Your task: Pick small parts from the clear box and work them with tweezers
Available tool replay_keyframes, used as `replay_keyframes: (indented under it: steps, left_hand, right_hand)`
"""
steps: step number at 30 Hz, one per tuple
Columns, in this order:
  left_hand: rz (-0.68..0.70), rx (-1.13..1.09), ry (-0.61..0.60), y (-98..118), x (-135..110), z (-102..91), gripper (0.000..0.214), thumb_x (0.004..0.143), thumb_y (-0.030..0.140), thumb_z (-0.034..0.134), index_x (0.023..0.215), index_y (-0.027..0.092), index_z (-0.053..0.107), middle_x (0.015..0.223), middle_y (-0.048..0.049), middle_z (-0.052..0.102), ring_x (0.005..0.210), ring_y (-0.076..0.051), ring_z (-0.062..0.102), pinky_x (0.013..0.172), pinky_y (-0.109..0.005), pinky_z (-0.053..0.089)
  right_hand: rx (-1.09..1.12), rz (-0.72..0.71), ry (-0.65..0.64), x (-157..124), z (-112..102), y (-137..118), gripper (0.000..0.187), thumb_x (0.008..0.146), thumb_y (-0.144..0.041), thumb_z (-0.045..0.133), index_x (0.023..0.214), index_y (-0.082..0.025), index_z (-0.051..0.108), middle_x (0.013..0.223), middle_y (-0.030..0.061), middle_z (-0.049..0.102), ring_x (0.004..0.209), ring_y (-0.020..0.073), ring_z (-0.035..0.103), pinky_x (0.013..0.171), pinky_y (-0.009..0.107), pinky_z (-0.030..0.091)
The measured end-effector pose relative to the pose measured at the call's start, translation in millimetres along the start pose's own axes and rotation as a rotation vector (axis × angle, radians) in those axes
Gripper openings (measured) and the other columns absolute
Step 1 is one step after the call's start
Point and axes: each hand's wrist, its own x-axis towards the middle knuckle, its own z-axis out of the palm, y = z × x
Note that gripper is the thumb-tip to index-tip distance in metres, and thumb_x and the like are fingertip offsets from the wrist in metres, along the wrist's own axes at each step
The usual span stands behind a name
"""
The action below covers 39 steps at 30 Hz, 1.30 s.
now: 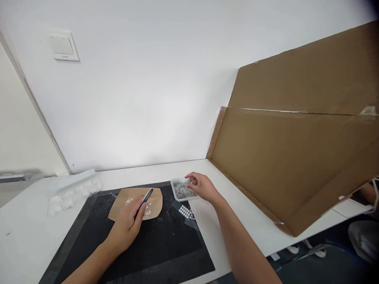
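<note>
My left hand (127, 225) rests on a black mat (166, 244) and is closed around a dark tool like tweezers (145, 198), whose tip points over a tan card (133, 196) carrying small white pieces. My right hand (203, 186) reaches into a small white tray (177, 182) of little mixed parts, fingers bent in a pinch on something I cannot make out. A sheet with rows of white dots (186, 212) lies just in front of the tray.
A large brown cardboard panel (296, 150) stands at the right on the white table (26, 236). A clear plastic blister tray (72, 195) lies at the far left. Another person's arm (368, 193) and knee show at the right edge.
</note>
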Motion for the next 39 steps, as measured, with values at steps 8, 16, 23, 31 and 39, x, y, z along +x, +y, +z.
replay_keyframes:
  steps: [8, 16, 23, 31, 39]
  left_hand:
    - [0.011, -0.004, 0.005, 3, 1, -1.4, 0.036, 0.108, 0.041, 0.039, 0.117, 0.021, 0.067, 0.092, -0.0072, 0.072, 0.087, -0.026, 0.069, 0.08, -0.038, 0.056]
    - [-0.038, -0.018, -0.015, 4, 2, -1.8, 0.04, 0.109, 0.043, 0.036, 0.115, 0.02, 0.068, 0.095, -0.0079, 0.073, 0.083, -0.026, 0.071, 0.074, -0.037, 0.057]
    - [-0.009, -0.02, -0.015, 1, 2, -0.5, 0.038, 0.109, 0.041, 0.037, 0.123, 0.021, 0.065, 0.107, -0.0097, 0.072, 0.097, -0.027, 0.07, 0.087, -0.041, 0.056]
    - [0.012, 0.008, -0.002, 0, 2, 0.5, 0.037, 0.109, 0.04, 0.036, 0.114, 0.02, 0.066, 0.091, -0.009, 0.069, 0.096, -0.028, 0.067, 0.089, -0.043, 0.055]
    - [0.007, -0.01, -0.02, 5, 2, -2.4, 0.033, 0.109, 0.039, 0.036, 0.115, 0.021, 0.063, 0.099, -0.0084, 0.07, 0.095, -0.026, 0.067, 0.087, -0.04, 0.054]
  right_hand:
    - [0.007, -0.004, -0.008, 0, 1, 3, 0.034, 0.085, -0.026, 0.071, 0.12, -0.027, 0.069, 0.099, 0.0016, 0.073, 0.083, 0.0171, 0.068, 0.073, 0.028, 0.051]
    - [0.047, 0.046, 0.043, 1, -2, 6, 0.05, 0.087, -0.027, 0.072, 0.136, -0.03, 0.061, 0.1, 0.0012, 0.078, 0.086, 0.0188, 0.071, 0.079, 0.031, 0.053]
    - [0.0, 0.005, 0.06, 1, -4, 4, 0.022, 0.088, -0.036, 0.072, 0.109, -0.03, 0.072, 0.093, -0.0016, 0.079, 0.083, 0.0191, 0.071, 0.074, 0.03, 0.051]
    - [0.021, 0.036, 0.103, 1, -5, -1, 0.024, 0.083, -0.043, 0.078, 0.103, -0.03, 0.074, 0.09, -0.0018, 0.079, 0.085, 0.0209, 0.072, 0.075, 0.031, 0.051]
    - [0.082, 0.046, 0.05, 1, 2, -9, 0.024, 0.096, -0.03, 0.058, 0.112, -0.025, 0.075, 0.097, 0.0036, 0.08, 0.08, 0.0205, 0.075, 0.07, 0.032, 0.057]
